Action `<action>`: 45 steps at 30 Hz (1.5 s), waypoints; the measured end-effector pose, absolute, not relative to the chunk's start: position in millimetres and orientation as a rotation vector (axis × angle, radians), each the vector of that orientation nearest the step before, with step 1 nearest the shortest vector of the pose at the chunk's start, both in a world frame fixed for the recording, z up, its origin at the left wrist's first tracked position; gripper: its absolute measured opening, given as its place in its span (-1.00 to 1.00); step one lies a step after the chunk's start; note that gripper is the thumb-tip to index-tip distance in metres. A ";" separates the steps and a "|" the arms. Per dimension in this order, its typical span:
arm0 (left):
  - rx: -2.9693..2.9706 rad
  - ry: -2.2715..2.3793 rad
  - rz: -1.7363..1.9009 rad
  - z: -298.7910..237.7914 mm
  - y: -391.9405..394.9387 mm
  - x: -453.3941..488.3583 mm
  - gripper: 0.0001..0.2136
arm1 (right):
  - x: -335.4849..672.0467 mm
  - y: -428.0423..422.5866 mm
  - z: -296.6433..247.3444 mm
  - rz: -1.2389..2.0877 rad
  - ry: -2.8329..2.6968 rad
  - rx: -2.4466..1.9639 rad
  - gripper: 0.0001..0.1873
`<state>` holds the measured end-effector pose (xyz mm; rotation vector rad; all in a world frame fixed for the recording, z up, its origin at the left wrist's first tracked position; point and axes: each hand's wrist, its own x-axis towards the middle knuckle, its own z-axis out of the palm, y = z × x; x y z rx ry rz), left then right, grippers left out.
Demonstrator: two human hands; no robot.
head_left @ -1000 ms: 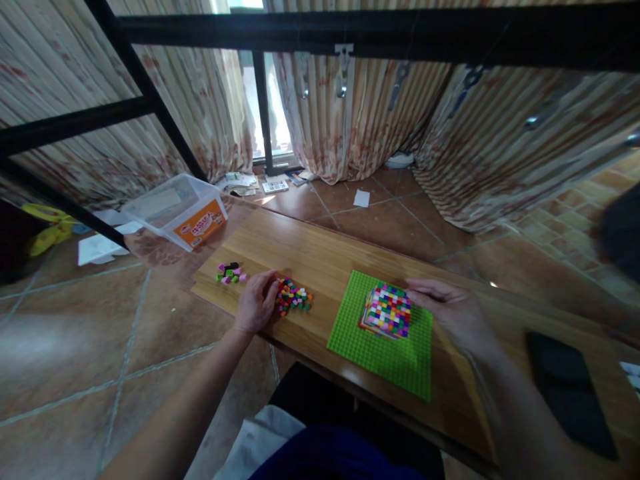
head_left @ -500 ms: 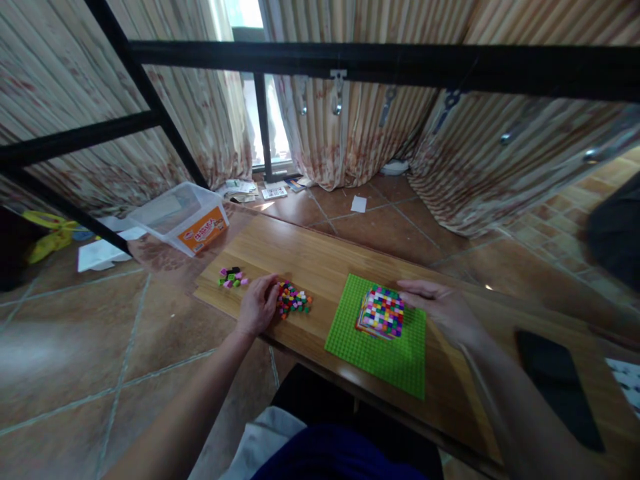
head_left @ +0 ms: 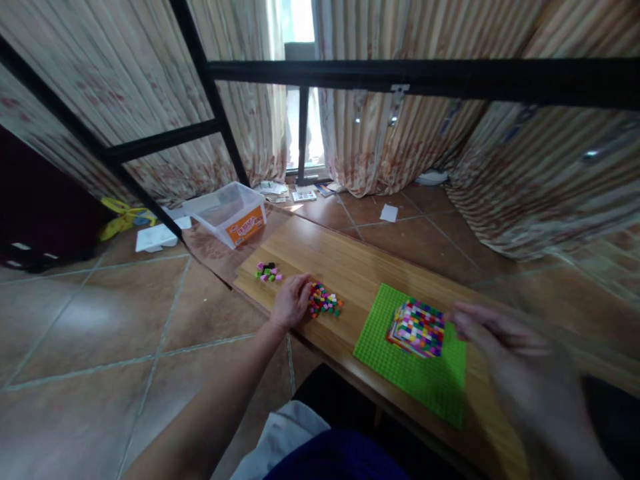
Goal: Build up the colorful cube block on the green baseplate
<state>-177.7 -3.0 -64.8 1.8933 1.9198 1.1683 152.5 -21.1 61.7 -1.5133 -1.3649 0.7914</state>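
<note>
My left hand (head_left: 291,301) rests on the wooden table with its fingers curled at the edge of a pile of small coloured bricks (head_left: 324,300); what its fingertips hold, if anything, is hidden. To its left lies a smaller group of pink, green and black bricks (head_left: 269,272). A many-coloured brick block (head_left: 419,328) stands on a green baseplate (head_left: 410,381). Just right of the block, my right hand (head_left: 505,343) hovers, blurred, with thumb and fingers drawn together. I cannot make out anything between them.
Beyond the left end of the wooden table (head_left: 310,243) stands a clear plastic bin (head_left: 227,207) with an orange label. A black metal frame (head_left: 400,71) crosses above the far side. A dark flat object (head_left: 613,413) lies at the right, partly behind my right arm.
The view has swung left, so everything sits further right. My right hand has drawn slightly away from the block's corner, toward me. My left hand stays by the pile.
</note>
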 end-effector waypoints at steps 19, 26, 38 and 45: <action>1.873 1.884 1.190 -65.3 -5.9 -174.8 -0.76 | 10.7 -17.0 -54.7 0.376 -2.178 -1.493 -0.74; 1.881 1.872 1.189 -66.3 -4.7 -177.4 -0.75 | 20.9 -52.4 -22.6 0.810 -2.004 -1.317 -0.75; 1.896 1.907 1.165 -66.8 0.2 -181.6 -0.70 | 185.7 -42.3 21.0 0.537 -1.442 -1.682 -0.63; 1.899 1.918 1.153 -64.8 2.0 -182.3 -0.68 | 190.1 -4.6 17.3 0.418 -1.673 -1.637 -0.64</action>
